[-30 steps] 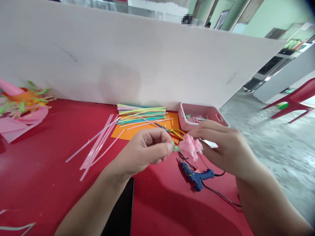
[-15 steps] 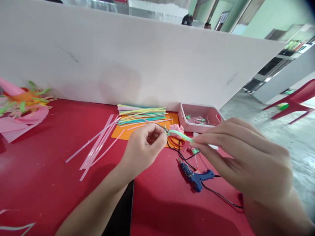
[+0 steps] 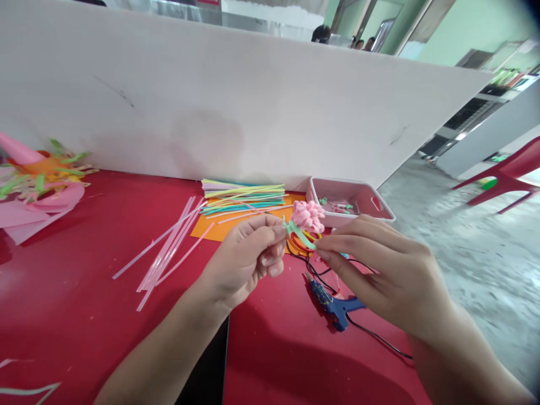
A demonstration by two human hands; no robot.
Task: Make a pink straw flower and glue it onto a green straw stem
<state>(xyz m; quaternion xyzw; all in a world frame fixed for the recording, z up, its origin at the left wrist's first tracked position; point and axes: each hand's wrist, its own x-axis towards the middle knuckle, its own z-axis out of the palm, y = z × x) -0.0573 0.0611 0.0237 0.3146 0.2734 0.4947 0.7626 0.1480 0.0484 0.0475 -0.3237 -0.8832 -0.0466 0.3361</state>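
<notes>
Free pass: bare worktop [image 3: 84, 270] left of pink strips [image 3: 169, 247]. Blocked: glue gun [image 3: 331, 304], black cable [image 3: 379, 338] below right hand [image 3: 379, 264]; white panel [image 3: 253, 101] across back.

Red table [image 3: 270, 349] beneath pink strips [image 3: 167, 253], orange sheet [image 3: 224, 230], blue glue gun [image 3: 335, 310].

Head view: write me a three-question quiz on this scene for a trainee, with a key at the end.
1. Multiple choice. What does the right hand pinch?
A) a thin black cable
B) a narrow, flat green strip
C) a red plastic chair

2. True or false: the blue glue gun lies on the red tabletop.

3. Name the colour of the flat, thin sheet that lies partly under the bunch of slim multicoloured strips.

Key: 1. B; 2. True; 3. Orange.
</notes>
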